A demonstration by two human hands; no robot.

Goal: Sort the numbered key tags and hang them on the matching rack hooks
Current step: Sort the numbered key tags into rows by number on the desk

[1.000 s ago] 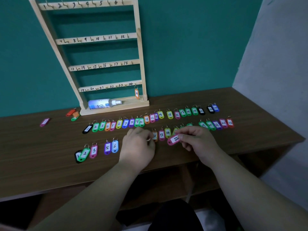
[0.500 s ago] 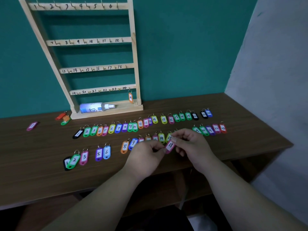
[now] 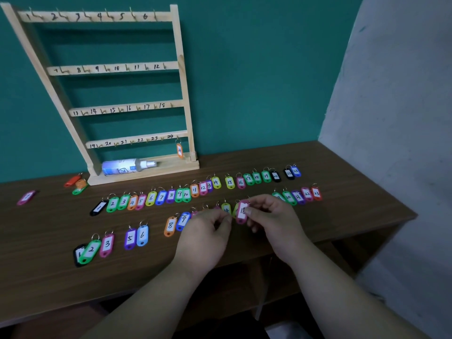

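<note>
The right hand (image 3: 274,216) is holding a pink tag marked 18 (image 3: 242,212) upright just above the brown table (image 3: 354,192), its fingers (image 3: 252,211) clamped on the tag's right edge. The left hand (image 3: 208,233) is sitting just beside it, its fingers curled together near the tag's lower left edge; whether they are touching the tag or pinching anything is not clear. Tags are lying on the table in three loose rows. The far row (image 3: 195,189) is running from a black 1 to a blue 23, about twenty-three tags, though some overlap. The middle row is showing an orange 8 (image 3: 170,225), a blue 9 and a yellow-green 14 left of the hands, several more hidden by the hands, and five tags (image 3: 299,195) to the right ending in 23. The near row is holding five tags (image 3: 107,244): 1, 2, 3, 5 and 6. Three spare tags (image 3: 76,184) are lying by the rack's left foot and one pink tag (image 3: 27,197) is lying far left. The wooden rack (image 3: 186,94) is leaning against the teal wall with four numbered bars, six hooks on each; one orange tag marked 24 (image 3: 179,150) is hanging on the last hook. One spray bottle (image 3: 127,166) is lying on the rack's base.
</note>
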